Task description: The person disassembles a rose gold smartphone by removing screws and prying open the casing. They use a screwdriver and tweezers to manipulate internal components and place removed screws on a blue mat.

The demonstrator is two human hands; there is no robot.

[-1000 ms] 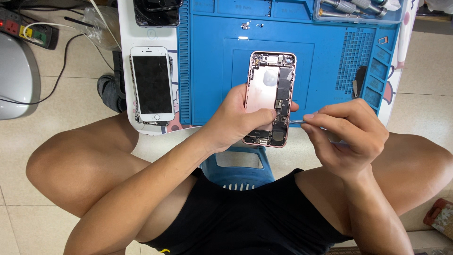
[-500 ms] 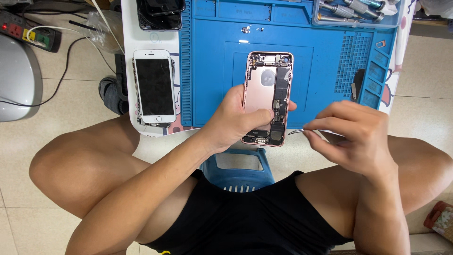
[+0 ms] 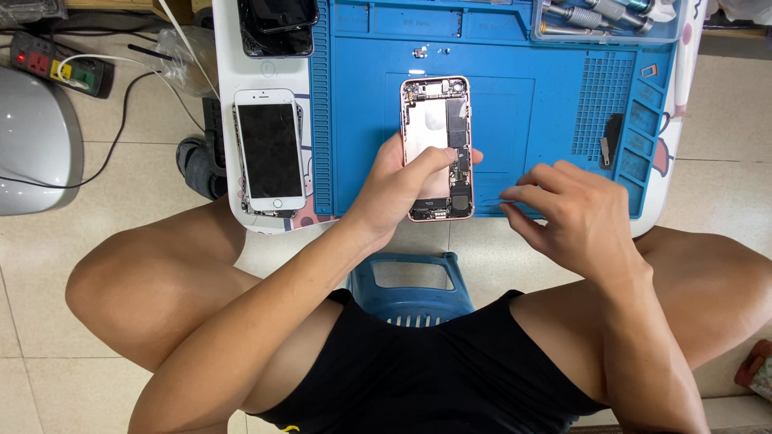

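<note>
Moved: your right hand (image 3: 583,213), pinching thin tweezers (image 3: 492,202), has drifted right of the opened phone (image 3: 438,149).
Left grip: your left hand (image 3: 394,189) clasps that phone.
Surface: blue mat (image 3: 515,104) on white table (image 3: 225,96).
Room: tiled floor (image 3: 121,185).

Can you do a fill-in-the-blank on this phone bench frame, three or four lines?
1. The left hand holds the opened phone over the ___ mat.
2. The right hand pinches thin ___.
3. The white phone lies screen-___ left of the mat.
4. The phone's back cover is ___.

Answers: blue; tweezers; up; off
</note>
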